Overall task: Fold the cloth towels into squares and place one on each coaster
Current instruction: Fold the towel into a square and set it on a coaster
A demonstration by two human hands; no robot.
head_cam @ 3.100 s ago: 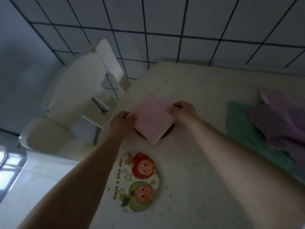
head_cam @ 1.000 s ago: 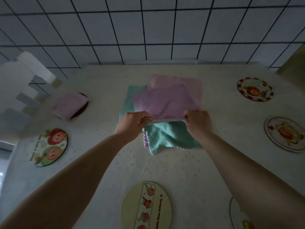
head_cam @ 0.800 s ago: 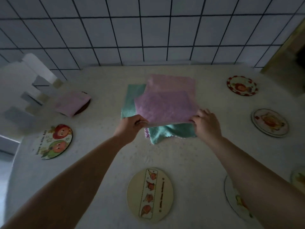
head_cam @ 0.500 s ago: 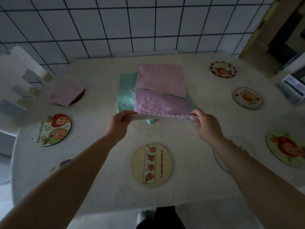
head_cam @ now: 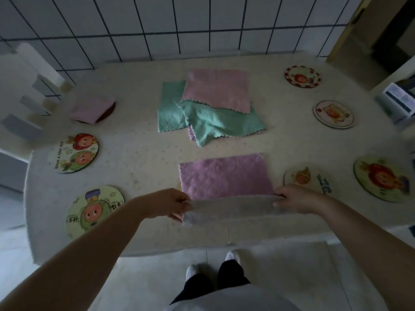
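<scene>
I see the lilac towel (head_cam: 224, 178) spread on the near middle of the table (head_cam: 139, 158), a nubby, quilted cloth with pinked, zigzag edges; its near edge is lifted off the surface and blurred (motion, most likely). My left hand (head_cam: 167, 204) pinches the near left corner with curled fingers, and my right hand (head_cam: 294, 199) pinches the near right corner the same way. The towel covers a coaster of which only a sliver shows at its left edge.

Beyond it lies a loose pile: a flat pink towel (head_cam: 217, 90) on top of rumpled teal towels (head_cam: 215, 122), all with the same scalloped borders. At the far left a folded pink towel (head_cam: 91, 108) sits on a dark round coaster.

Round printed coasters ring the table: two on the left (head_cam: 73, 152) (head_cam: 94, 209), one just beside my right hand (head_cam: 306, 178), three more to the right. Bare speckled tabletop runs between the lilac towel and the pile. The rounded table edge lies just below my wrists.
</scene>
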